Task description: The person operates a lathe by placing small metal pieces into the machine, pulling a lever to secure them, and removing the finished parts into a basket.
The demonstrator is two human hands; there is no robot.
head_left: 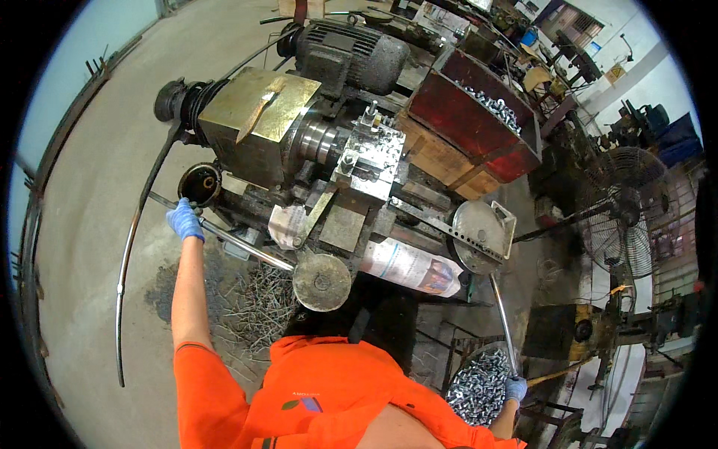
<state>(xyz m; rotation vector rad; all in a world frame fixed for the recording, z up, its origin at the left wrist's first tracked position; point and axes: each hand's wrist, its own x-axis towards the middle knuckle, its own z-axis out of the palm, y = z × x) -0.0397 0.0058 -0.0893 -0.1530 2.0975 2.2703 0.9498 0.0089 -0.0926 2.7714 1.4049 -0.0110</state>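
My left hand [185, 221], in a blue glove, is closed around a metal lever [250, 248] on the left side of a greasy lathe-like machine [254, 153]. This lever runs down to a round grey disc [321, 282] at the machine's front. On the right, my gloved right hand [515, 389] grips the low end of another metal lever [502, 314], which slopes up to a round plate [479, 228]. Between the levers sits a shiny metal block [370, 157] beside the machine's spindle [320, 142]. My right fingers are partly hidden.
A bin of small metal parts [479, 385] stands beside my right hand. Behind the machine is a red box [464, 112] holding similar parts. Thin rods or scraps [258, 307] litter the floor at left. A brush [258, 116] lies on the machine housing; a fan [621, 209] stands right.
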